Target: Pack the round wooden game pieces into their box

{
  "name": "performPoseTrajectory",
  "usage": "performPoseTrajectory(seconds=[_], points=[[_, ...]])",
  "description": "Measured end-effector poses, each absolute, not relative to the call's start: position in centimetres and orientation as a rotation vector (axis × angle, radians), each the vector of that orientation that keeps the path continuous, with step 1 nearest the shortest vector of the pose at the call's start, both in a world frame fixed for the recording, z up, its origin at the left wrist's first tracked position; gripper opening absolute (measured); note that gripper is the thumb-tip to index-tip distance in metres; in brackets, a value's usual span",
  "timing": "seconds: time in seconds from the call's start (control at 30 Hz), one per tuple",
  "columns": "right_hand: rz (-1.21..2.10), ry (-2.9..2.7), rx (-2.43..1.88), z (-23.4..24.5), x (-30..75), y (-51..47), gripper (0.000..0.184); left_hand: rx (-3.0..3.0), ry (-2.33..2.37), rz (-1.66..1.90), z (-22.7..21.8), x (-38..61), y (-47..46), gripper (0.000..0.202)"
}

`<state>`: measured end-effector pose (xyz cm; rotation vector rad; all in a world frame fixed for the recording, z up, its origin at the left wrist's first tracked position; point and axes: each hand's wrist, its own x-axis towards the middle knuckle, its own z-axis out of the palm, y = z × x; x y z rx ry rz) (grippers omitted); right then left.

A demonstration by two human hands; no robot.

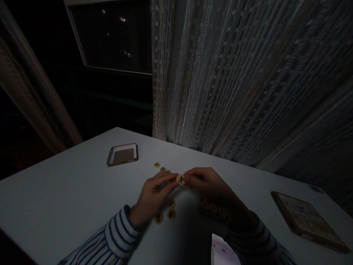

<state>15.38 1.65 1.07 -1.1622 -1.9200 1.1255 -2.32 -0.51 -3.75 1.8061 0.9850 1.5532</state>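
Observation:
A round, pale xiangqi piece with a dark character on its face is held up over the white table. My left hand pinches its left edge between thumb and fingers. From the other side, my right hand grips its right edge. Beyond my left hand lie several loose pieces, partly covered by the fingers. More pieces rest below the left wrist. Under my right forearm, a row of pieces sits in deep shadow.
An open shallow box tray lies at the back left. On the right is a box lid with a printed picture. A lit screen shows at the front edge. Striped string curtains hang behind the table, beside a dark window.

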Motion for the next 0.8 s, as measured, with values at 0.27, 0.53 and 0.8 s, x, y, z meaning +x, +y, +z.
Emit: performPoseTrajectory(seconds=[0.27, 0.53, 0.8], points=[[0.882, -2.055, -1.127, 2.4, 15.3, 0.2, 0.026, 1.383, 0.989, 1.436, -2.8, -1.7, -0.8, 0.020], [0.607, -2.159, -1.082, 2.6, 16.5, -1.5, 0.030, 1.342, 0.961, 1.423, -1.9, -1.1, -1.3, 0.022], [0.189, -2.242, -1.089, 2.8, 18.3, -3.7, 0.025, 1.336, 0.906, 1.370, -1.1, 1.2, -2.7, 0.023]])
